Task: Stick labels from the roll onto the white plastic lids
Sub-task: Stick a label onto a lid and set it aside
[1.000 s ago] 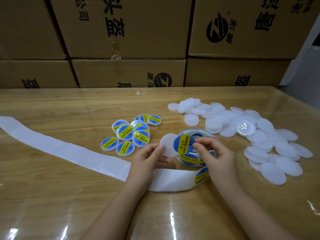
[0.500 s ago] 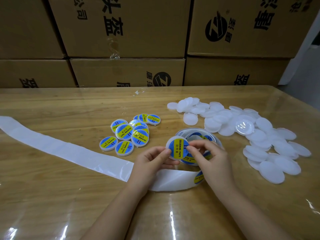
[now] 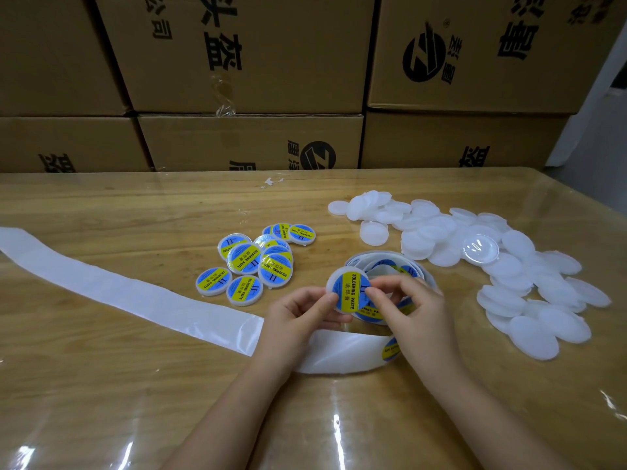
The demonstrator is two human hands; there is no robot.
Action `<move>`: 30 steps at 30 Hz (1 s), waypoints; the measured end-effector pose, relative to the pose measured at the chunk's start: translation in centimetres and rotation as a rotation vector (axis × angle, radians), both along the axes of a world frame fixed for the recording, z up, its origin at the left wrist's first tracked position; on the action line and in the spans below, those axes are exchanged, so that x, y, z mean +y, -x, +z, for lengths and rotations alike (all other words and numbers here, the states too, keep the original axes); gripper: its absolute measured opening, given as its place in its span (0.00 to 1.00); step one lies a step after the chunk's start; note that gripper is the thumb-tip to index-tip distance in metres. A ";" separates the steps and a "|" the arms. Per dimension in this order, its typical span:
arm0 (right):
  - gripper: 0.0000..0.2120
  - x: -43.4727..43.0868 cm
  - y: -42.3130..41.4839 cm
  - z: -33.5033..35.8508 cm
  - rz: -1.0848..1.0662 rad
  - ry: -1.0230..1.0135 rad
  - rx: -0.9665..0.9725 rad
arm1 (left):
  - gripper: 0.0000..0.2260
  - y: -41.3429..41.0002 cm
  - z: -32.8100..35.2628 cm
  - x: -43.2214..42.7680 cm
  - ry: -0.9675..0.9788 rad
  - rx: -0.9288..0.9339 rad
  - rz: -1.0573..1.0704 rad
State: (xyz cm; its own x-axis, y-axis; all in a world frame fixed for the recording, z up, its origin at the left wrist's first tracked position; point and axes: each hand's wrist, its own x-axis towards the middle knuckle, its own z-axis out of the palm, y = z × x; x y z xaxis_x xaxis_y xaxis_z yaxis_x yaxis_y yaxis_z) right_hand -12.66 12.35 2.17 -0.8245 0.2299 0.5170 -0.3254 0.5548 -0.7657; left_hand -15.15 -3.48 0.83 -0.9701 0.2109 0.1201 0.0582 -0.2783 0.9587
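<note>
Lid is being held over the roll, mid-surface: your left hand is pinching its left rim; your right hand is pinching its labelled right side.

We record a wooden table under a clear glossy cover, with bright light reflected in streaks along its near edge. Behind it we find brown cardboard boxes stacked in two visible rows, printed with black characters and a round logo. At the far right we note a white wall.
</note>
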 end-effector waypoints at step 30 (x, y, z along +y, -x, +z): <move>0.13 0.2 -0.4 0.6 -0.034 -0.367 0.211 | 0.10 0.2 0.2 -0.6 -0.058 -0.063 -0.008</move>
